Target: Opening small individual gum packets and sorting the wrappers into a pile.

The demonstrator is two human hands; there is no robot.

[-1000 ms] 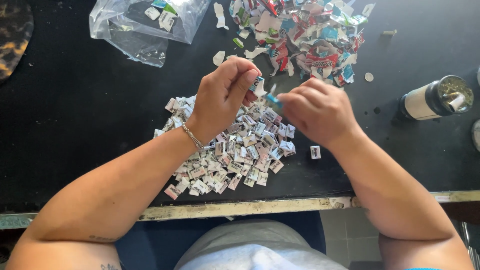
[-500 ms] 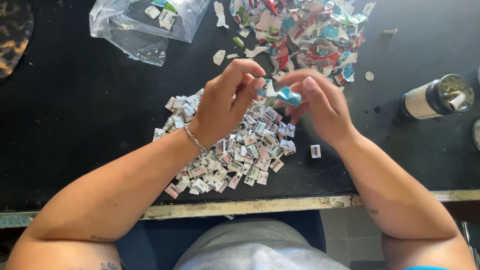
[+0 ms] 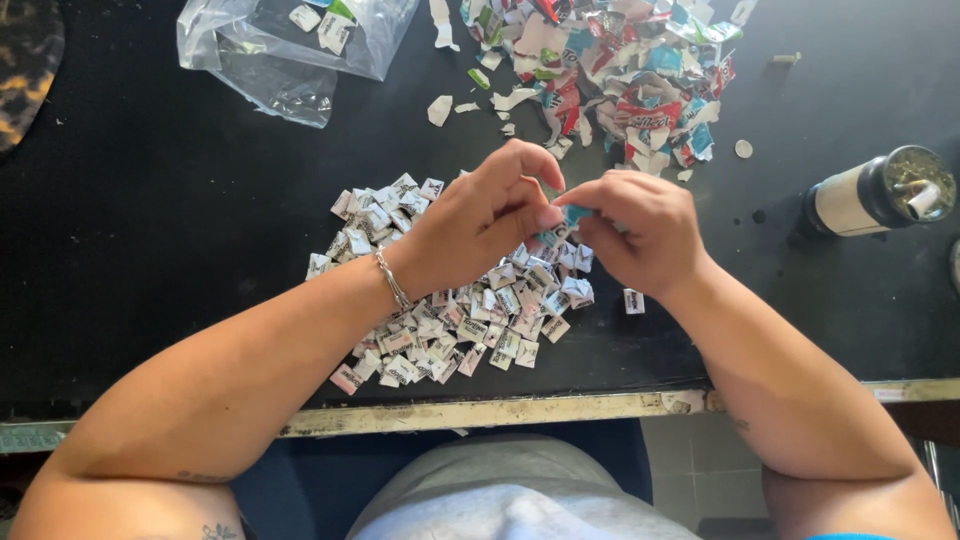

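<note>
Two hands logged: I saw left hand (image 3: 487, 222) and right hand (image 3: 640, 228) pinching one blue paper scrap (image 3: 574, 213) together, above the folded-paper pile (image 3: 450, 300).

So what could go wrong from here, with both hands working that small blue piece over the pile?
1. The blue paper piece, pinched between left hand and right hand, could slip into the pile of folded pieces below and be hard to find.
2. The left forearm lies across that pile and might scatter pieces off the table edge.
3. A right elbow swing could perhaps knock the cylindrical container.
</note>
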